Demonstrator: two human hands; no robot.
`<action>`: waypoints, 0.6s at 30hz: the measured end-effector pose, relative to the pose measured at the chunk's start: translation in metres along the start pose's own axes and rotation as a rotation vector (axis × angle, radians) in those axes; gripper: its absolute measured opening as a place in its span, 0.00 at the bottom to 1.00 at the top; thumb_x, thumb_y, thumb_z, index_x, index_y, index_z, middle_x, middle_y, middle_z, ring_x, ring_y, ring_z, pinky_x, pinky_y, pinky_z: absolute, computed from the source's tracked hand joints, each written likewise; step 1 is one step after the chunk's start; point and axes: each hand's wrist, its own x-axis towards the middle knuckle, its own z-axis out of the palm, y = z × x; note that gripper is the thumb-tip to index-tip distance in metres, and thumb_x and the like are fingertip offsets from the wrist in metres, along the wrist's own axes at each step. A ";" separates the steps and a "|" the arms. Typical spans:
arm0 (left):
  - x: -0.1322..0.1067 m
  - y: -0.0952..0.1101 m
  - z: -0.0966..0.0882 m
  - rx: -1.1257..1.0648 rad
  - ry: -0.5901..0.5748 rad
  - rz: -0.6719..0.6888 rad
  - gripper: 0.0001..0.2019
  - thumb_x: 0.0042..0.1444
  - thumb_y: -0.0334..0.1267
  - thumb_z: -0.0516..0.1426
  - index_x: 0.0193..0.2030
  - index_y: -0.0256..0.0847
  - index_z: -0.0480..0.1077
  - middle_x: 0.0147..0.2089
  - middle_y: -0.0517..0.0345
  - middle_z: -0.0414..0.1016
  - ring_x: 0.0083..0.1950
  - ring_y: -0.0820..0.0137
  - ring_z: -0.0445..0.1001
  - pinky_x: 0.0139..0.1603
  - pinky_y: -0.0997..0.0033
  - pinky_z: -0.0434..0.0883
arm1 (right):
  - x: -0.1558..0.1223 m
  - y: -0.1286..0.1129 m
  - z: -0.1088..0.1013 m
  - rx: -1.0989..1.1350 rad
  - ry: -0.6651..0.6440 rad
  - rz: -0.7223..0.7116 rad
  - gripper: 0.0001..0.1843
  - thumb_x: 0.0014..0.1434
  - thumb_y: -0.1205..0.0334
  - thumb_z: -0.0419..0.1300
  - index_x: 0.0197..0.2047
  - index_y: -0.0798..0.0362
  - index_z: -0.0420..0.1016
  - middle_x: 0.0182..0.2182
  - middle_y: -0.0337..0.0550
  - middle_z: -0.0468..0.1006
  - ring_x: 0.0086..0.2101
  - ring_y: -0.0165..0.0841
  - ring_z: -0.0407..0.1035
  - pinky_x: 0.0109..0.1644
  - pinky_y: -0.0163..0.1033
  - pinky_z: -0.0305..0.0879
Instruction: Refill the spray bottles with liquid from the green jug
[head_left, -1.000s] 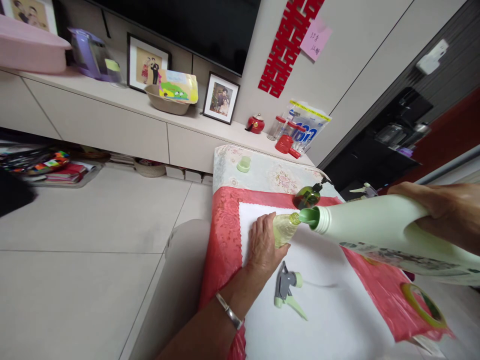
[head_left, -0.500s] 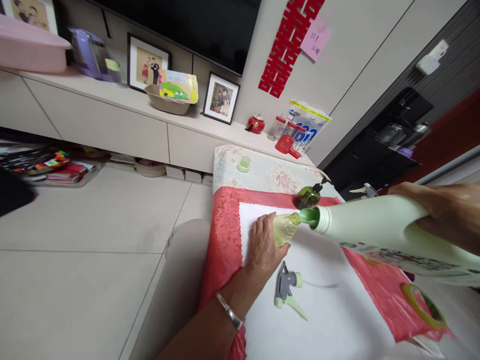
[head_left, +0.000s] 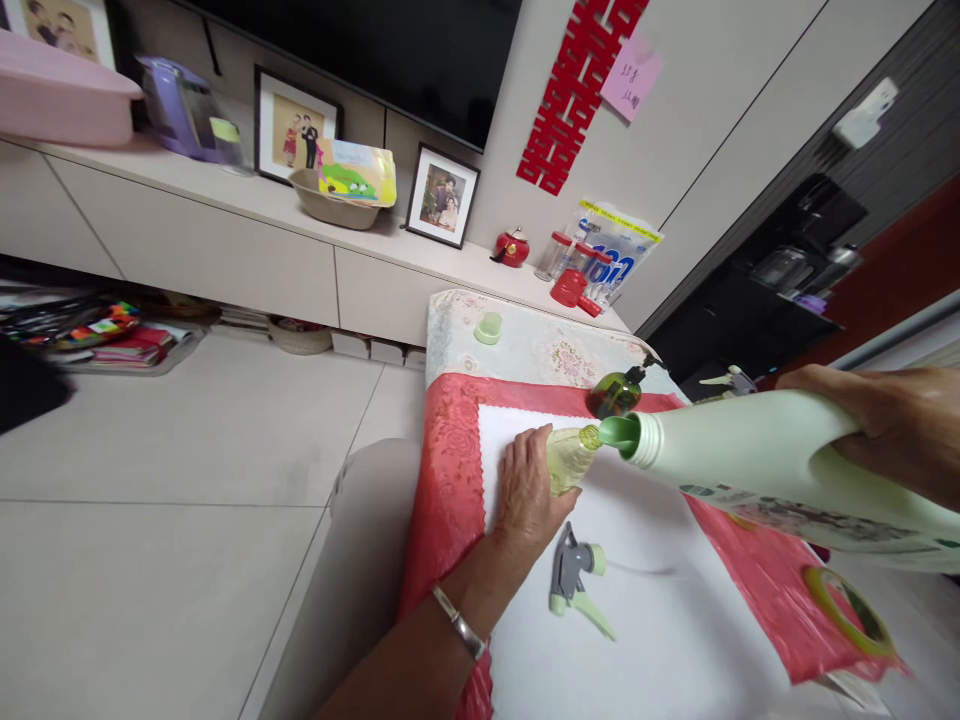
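Observation:
My left hand [head_left: 525, 490] is wrapped round a small clear yellow-green spray bottle [head_left: 568, 458] with its top off, over the white mat [head_left: 645, 640]. My right hand [head_left: 892, 420] grips the handle of a large pale green detergent jug [head_left: 742, 440], tipped on its side. The jug's green spout [head_left: 619, 433] meets the small bottle's mouth. Whether liquid is flowing I cannot make out. Below my left hand lies a grey and green spray trigger head [head_left: 576, 575] with its thin tube. A pale green cap [head_left: 487, 328] rests on the far end of the table.
A dark green pump bottle [head_left: 615, 393] stands just beyond the mat. A roll of yellow tape [head_left: 847, 610] lies on the red cloth [head_left: 450, 480] at right. Jars, a red teapot [head_left: 511, 247] and picture frames line the cabinet [head_left: 262, 260] behind.

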 end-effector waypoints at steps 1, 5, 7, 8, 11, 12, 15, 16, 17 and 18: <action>0.000 0.000 0.000 0.000 -0.002 0.002 0.43 0.43 0.29 0.70 0.65 0.43 0.55 0.59 0.46 0.69 0.61 0.51 0.68 0.64 0.46 0.68 | -0.001 -0.003 -0.003 -0.035 -0.082 -0.030 0.27 0.40 0.56 0.66 0.48 0.35 0.80 0.24 0.39 0.78 0.19 0.30 0.64 0.28 0.37 0.46; 0.000 0.001 -0.001 -0.001 -0.010 0.000 0.43 0.43 0.29 0.70 0.65 0.41 0.55 0.59 0.46 0.69 0.61 0.51 0.68 0.64 0.46 0.68 | -0.003 -0.012 -0.012 -0.100 -0.186 -0.051 0.30 0.43 0.56 0.64 0.53 0.33 0.76 0.29 0.38 0.79 0.23 0.33 0.70 0.27 0.36 0.50; 0.000 0.001 -0.001 0.001 -0.011 -0.004 0.43 0.43 0.29 0.70 0.64 0.41 0.55 0.59 0.46 0.69 0.61 0.51 0.68 0.64 0.46 0.68 | -0.003 -0.014 -0.013 -0.125 -0.186 -0.027 0.29 0.45 0.55 0.63 0.53 0.32 0.75 0.29 0.37 0.80 0.23 0.33 0.71 0.26 0.36 0.52; 0.000 0.001 -0.001 0.001 -0.012 -0.004 0.43 0.43 0.29 0.70 0.64 0.41 0.55 0.59 0.46 0.69 0.61 0.52 0.68 0.64 0.47 0.68 | -0.004 -0.014 -0.013 -0.138 -0.187 -0.017 0.28 0.45 0.54 0.63 0.53 0.30 0.75 0.29 0.36 0.80 0.23 0.33 0.71 0.26 0.36 0.53; 0.000 0.000 0.000 -0.002 -0.009 -0.003 0.43 0.43 0.29 0.70 0.64 0.42 0.55 0.59 0.47 0.69 0.61 0.52 0.68 0.65 0.47 0.68 | -0.004 -0.015 -0.011 -0.154 -0.185 -0.012 0.28 0.46 0.53 0.62 0.53 0.28 0.74 0.29 0.34 0.80 0.24 0.34 0.72 0.25 0.36 0.55; 0.000 0.000 0.000 -0.005 -0.005 -0.004 0.43 0.44 0.28 0.69 0.64 0.43 0.55 0.59 0.48 0.69 0.61 0.52 0.68 0.65 0.47 0.67 | -0.004 -0.015 -0.011 -0.150 -0.185 -0.013 0.28 0.46 0.53 0.62 0.53 0.28 0.74 0.30 0.34 0.80 0.24 0.35 0.72 0.25 0.36 0.55; 0.000 0.000 0.000 -0.018 0.009 -0.007 0.42 0.43 0.28 0.69 0.64 0.45 0.55 0.59 0.49 0.68 0.61 0.52 0.69 0.64 0.47 0.68 | -0.004 -0.019 -0.010 -0.102 -0.199 0.035 0.29 0.43 0.53 0.62 0.51 0.28 0.76 0.31 0.35 0.81 0.26 0.36 0.73 0.25 0.36 0.56; 0.000 -0.001 0.001 -0.021 0.013 -0.008 0.42 0.43 0.28 0.69 0.64 0.45 0.55 0.59 0.49 0.69 0.61 0.52 0.69 0.64 0.47 0.68 | -0.004 -0.022 -0.010 -0.080 -0.213 0.070 0.29 0.40 0.54 0.63 0.50 0.29 0.77 0.31 0.35 0.81 0.26 0.37 0.73 0.25 0.37 0.56; 0.000 -0.001 0.001 -0.025 0.016 -0.009 0.43 0.42 0.28 0.69 0.64 0.44 0.56 0.59 0.48 0.69 0.60 0.52 0.69 0.64 0.47 0.68 | -0.004 -0.025 -0.009 -0.057 -0.221 0.103 0.30 0.38 0.55 0.63 0.48 0.29 0.78 0.30 0.35 0.81 0.26 0.37 0.73 0.25 0.37 0.56; 0.001 -0.001 0.001 -0.029 0.017 -0.008 0.43 0.42 0.27 0.69 0.64 0.44 0.56 0.59 0.48 0.69 0.60 0.52 0.69 0.64 0.47 0.68 | -0.004 -0.027 -0.008 -0.021 -0.217 0.121 0.30 0.35 0.56 0.62 0.46 0.30 0.79 0.28 0.36 0.80 0.25 0.37 0.72 0.25 0.37 0.55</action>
